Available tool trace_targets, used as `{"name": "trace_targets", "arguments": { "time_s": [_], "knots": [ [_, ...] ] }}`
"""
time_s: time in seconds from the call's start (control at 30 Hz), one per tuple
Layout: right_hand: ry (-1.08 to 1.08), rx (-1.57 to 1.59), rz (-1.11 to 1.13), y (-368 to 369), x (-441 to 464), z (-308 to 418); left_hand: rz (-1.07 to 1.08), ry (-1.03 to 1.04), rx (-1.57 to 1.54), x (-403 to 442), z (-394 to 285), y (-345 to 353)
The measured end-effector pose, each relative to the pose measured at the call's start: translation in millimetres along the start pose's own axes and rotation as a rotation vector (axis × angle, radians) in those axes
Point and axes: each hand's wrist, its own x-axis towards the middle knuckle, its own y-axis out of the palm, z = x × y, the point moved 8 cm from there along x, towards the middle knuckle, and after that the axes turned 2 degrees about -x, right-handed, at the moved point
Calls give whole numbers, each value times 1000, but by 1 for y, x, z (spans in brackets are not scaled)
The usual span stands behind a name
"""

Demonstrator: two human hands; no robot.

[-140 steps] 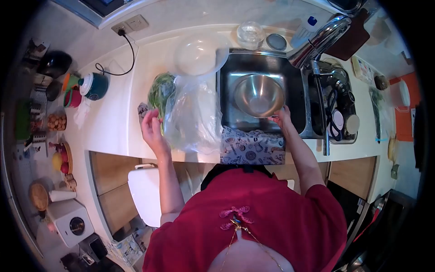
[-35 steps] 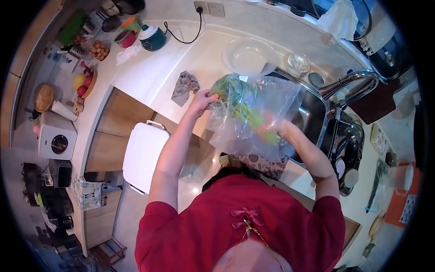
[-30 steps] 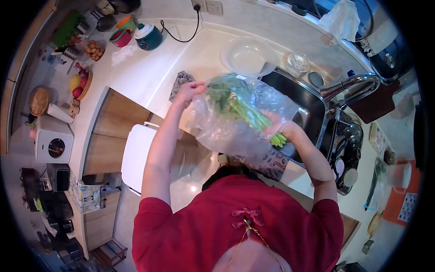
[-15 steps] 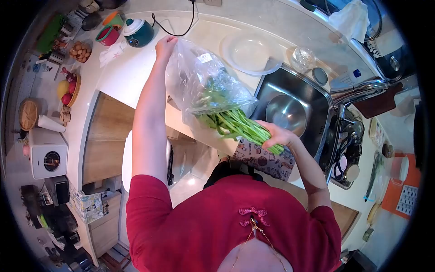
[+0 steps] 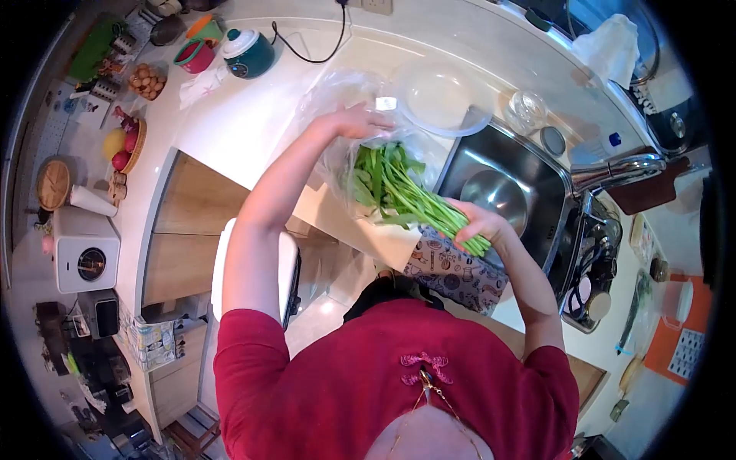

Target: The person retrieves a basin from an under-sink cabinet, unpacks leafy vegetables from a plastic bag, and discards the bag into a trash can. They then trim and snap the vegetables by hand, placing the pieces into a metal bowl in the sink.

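Note:
A bunch of leafy greens (image 5: 412, 192) lies across the counter's front edge, its leaves towards the left and its stems towards the right. My right hand (image 5: 483, 224) is closed around the stem ends. The leaves rest against a clear plastic bag (image 5: 331, 157), which is crumpled behind and to the left of them. Over the bag, my left hand (image 5: 359, 121) stretches its fingers out flat against the plastic, just above the leaves. A white label sits on the bag near those fingertips.
A pale round basin (image 5: 441, 96) stands behind the bag. The steel sink (image 5: 464, 153) to the right holds a metal bowl (image 5: 494, 195), with a faucet (image 5: 617, 170) beyond. A patterned mat (image 5: 456, 268) hangs at the front edge. A green lidded pot (image 5: 249, 55) stands back left.
My left hand has let go of the bag's raised far edge and moved right and down onto the plastic. The bag has dropped back, baring the leaves. My right hand still holds the stems.

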Motion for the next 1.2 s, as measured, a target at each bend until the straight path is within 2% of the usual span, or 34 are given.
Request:
{"name": "trace_targets", "arguments": {
  "time_s": [0.03, 0.13, 0.2, 0.23, 0.27, 0.33, 0.4, 0.47, 0.57, 0.63, 0.77, 0.83, 0.93, 1.0, 1.07, 1.1, 1.17, 1.2],
  "knots": [
    [28, -44, -4, 5, -7, 4, 45, -188, 194, 2, 27, 10],
    [78, -79, 6, 4, -31, -5, -70, -224, 65, 0, 70, 23],
    [88, -199, -50, 0, -48, -13, -83, -253, 91, -4, 82, 28],
    [85, -55, -58, 10, -56, -8, -99, -288, 121, -8, 87, 30],
    [89, -55, -60, 13, -62, -12, -99, -286, 117, -11, 89, 32],
    [-75, 105, -122, 15, -74, -1, -124, -253, 213, -17, 85, 32],
    [-109, 120, -156, 21, -78, 6, -109, -236, 301, -27, 79, 34],
    [-269, 179, -205, 23, -76, 20, -90, -220, 390, -40, 68, 33],
    [-393, 86, -205, 25, -57, 39, -189, -131, 533, -62, 42, 17],
    [-460, 63, -210, 30, -40, 55, 46, -247, 393, -70, 49, 29],
    [-539, -80, -297, 37, -3, 62, 98, -238, 401, -101, 41, 44],
    [-552, -109, -339, 33, 20, 48, -26, -189, 366, -111, 39, 50],
    [-536, -159, -408, 15, 47, 13, -93, -102, 302, -128, 28, 65],
    [-410, -252, -524, -7, 62, -15, -179, -41, 199, -139, 20, 71],
    [-419, -266, -535, -22, 67, -34, -338, -17, 114, -155, 10, 68],
    [-360, -254, -542, -24, 67, -41, -343, -22, 116, -162, 2, 74],
    [-302, -247, -538, -23, 67, -43, -849, -174, 205, -199, -19, 56],
    [-295, -262, -538, -18, 64, -38, -853, -180, 209, -204, -27, 69]
  ]
}}
